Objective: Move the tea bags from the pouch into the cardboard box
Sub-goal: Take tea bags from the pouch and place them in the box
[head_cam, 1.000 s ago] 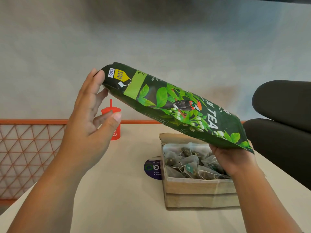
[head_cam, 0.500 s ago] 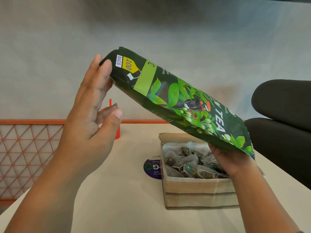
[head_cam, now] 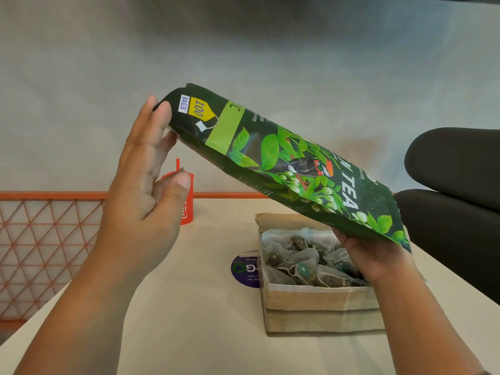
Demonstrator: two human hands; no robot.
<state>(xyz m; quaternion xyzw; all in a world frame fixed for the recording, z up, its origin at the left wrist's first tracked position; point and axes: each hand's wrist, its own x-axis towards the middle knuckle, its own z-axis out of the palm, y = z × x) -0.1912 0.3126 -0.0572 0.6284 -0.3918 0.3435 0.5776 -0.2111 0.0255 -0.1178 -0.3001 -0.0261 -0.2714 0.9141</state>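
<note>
Tea bags [head_cam: 300,261] lie heaped inside the cardboard box [head_cam: 319,307], which sits on the table [head_cam: 189,320] at the lower right of centre. Above the box, the pouch [head_cam: 284,163] is held in the air. It is dark green, printed with leaves, and tilted, with its high end at upper centre-left and its low end at the right. Whether the low end is open cannot be told.

State of the left hand [head_cam: 146,190]: released, fingers straight, fingertips touching the high end of the pouch. State of the right hand [head_cam: 376,255]: grasping the low end of the pouch from beneath, fingers curled under it, directly over the tea bags.

A red cup [head_cam: 188,201] with a straw stands near the table's far edge, partly hidden behind the left hand. A round purple sticker [head_cam: 243,269] lies on the table against the box's left wall. An orange mesh rail [head_cam: 40,239] fills the left edge of the frame.
</note>
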